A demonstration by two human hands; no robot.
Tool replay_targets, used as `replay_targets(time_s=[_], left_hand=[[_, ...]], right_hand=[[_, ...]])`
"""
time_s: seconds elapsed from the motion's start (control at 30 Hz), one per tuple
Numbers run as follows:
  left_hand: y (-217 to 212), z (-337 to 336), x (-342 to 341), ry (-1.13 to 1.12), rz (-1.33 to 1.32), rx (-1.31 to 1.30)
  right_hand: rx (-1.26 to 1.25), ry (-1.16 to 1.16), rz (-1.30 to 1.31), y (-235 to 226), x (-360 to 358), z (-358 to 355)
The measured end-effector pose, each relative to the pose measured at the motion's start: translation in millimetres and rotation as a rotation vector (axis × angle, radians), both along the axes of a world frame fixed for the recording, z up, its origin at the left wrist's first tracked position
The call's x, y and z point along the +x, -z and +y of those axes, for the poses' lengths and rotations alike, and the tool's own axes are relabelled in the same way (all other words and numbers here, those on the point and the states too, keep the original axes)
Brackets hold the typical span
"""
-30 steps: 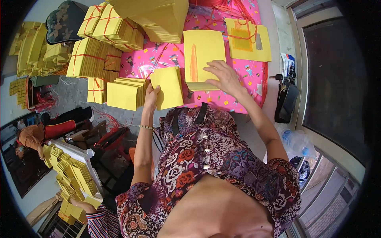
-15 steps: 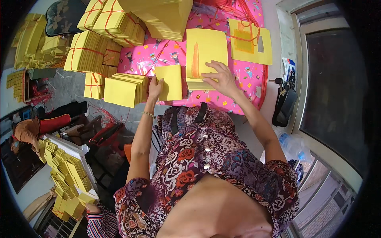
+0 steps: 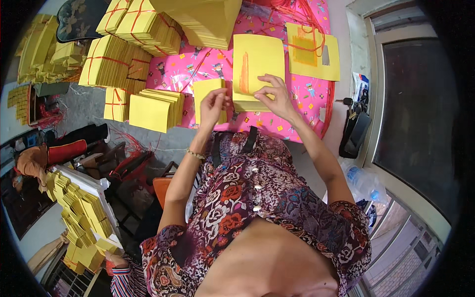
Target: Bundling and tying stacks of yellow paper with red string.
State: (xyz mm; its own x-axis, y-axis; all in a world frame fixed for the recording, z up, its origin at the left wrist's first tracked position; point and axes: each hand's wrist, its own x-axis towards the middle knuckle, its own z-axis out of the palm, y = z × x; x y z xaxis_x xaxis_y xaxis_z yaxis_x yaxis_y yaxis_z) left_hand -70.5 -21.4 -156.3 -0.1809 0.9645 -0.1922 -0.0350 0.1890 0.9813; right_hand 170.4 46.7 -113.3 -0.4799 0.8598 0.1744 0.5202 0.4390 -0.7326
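- My half-curled left hand [image 3: 213, 105] quit the left edge of the small yellow paper pile [image 3: 210, 85], upper centre; hold unclear.
- Half-open right hand [image 3: 276, 96] stayed at orange-streaked yellow paper stack [image 3: 259, 62]; grip unclear.

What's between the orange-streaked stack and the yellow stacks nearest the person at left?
In the head view: a small yellow pile, the left hand overlapping it, and pink patterned cover.

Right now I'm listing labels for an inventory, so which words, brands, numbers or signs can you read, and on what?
No text here is clear enough to quote.
Pink tablecloth: small letter-like marks in its pattern, too small to read surely.
White-and-blue packet: any print is too small and blurred.
Yellow stack by the right hand: an orange streak, no writing visible.
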Motion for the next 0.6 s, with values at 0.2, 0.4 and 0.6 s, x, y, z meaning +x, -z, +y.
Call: replay_targets(time_s=[0.2,0.4,0.6], left_hand=[[-20.5,4.5,35.3,0.047,-0.370,-0.131],[-23.0,7.2,37.8,0.036,-0.326,-0.141],[-18.9,5.0,35.7,0.056,-0.307,-0.138]], right_hand=[[-0.017,0.008,0.013,1.2,0.8,0.4],[-0.011,0.016,0.013,3.5,2.2,0.7],[-0.026,0.015,0.023,5.4,1.9,0.7]])
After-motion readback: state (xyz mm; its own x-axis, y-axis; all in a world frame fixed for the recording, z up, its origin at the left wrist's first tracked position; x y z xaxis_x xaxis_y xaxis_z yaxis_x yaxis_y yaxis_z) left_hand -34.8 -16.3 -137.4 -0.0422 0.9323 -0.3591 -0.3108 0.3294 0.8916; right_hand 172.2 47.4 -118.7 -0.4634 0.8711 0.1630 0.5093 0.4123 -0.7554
